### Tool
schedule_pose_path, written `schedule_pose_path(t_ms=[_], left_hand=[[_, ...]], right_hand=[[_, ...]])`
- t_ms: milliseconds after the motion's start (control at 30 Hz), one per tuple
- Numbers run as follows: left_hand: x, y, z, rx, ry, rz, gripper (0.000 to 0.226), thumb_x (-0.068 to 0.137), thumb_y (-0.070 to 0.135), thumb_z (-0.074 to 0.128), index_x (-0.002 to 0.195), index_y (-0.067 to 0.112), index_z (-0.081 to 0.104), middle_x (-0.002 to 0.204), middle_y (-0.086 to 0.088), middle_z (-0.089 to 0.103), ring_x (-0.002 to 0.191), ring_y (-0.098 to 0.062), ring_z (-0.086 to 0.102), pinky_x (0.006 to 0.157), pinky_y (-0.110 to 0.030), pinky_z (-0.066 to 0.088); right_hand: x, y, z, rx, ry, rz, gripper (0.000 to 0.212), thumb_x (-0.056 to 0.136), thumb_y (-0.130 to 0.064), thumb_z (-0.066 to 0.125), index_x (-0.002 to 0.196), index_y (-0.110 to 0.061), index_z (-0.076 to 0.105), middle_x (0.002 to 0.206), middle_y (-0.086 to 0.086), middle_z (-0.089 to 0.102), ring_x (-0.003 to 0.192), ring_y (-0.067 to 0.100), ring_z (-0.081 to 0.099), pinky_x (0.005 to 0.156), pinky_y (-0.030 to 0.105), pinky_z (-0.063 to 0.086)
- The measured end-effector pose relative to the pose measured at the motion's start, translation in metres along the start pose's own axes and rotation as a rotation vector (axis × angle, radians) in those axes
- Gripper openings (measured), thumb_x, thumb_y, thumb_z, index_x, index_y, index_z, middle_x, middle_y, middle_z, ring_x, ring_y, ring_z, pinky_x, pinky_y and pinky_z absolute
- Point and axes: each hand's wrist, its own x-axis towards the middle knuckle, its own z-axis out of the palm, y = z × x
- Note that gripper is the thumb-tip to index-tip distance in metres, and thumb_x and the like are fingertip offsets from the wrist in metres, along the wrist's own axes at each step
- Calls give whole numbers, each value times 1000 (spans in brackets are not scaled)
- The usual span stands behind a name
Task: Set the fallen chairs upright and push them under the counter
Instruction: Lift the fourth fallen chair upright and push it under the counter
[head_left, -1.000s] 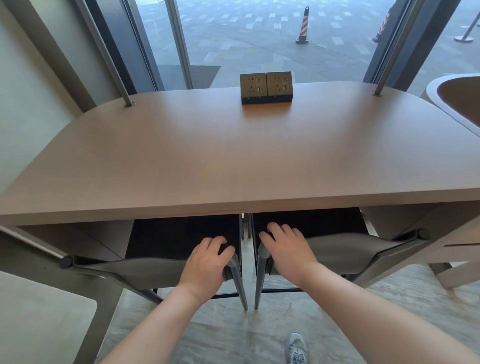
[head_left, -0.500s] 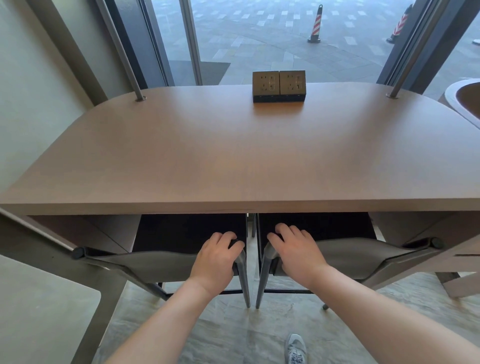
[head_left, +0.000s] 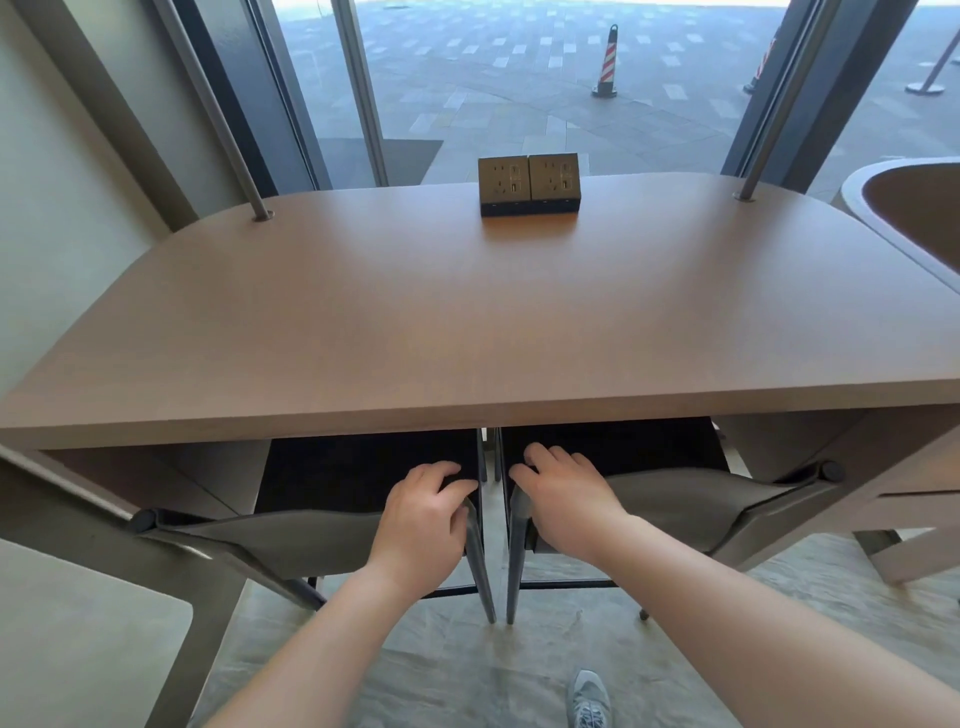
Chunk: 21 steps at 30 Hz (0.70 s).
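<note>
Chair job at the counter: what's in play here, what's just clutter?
In play:
left chair, upright, left hand on its backrest
right chair, upright, right hand on its backrest
counter, seats partly under it

Just there:
socket box on the counter
striped bollard outside
round table at right

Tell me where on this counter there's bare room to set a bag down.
The counter is bare from its near edge back to the socket box at the far middle, and between the two metal poles. It is crowded below the near edge: both hands grip the two chair backs there.
</note>
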Motion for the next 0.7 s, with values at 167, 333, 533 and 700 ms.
schedule_pose_path(t_ms=[167,333,533,700], left_hand=[[6,15,-32,-489,-5,-238,29,93,19,65,119,32,64,111,22,61,107,10,54,85,-4,42],[12,27,-59,-1007,28,-571,18,98,25,56,108,29,70,102,13,73,98,-6,68,86,-28,51],[14,41,-66,-1441,-47,-702,28,100,26,49,115,14,69,108,-8,74,95,-21,71,81,-36,52],[12,69,-56,-1538,-158,-695,26,97,31,52,106,19,73,103,-4,75,85,-15,72,74,-32,51]], right_hand=[[-7,-10,-21,316,53,172,39,98,-31,49,136,-23,49,130,-2,48,113,21,48,95,37,42],[-18,-19,-44,846,108,410,29,97,-32,54,125,-31,55,114,-15,54,92,3,57,73,16,45],[-58,-22,-58,1608,316,828,16,97,-21,54,105,-26,68,105,3,72,88,16,72,73,31,60],[-103,-24,-65,1887,471,1008,17,96,-18,56,106,-12,68,98,12,75,84,26,74,68,35,59]])
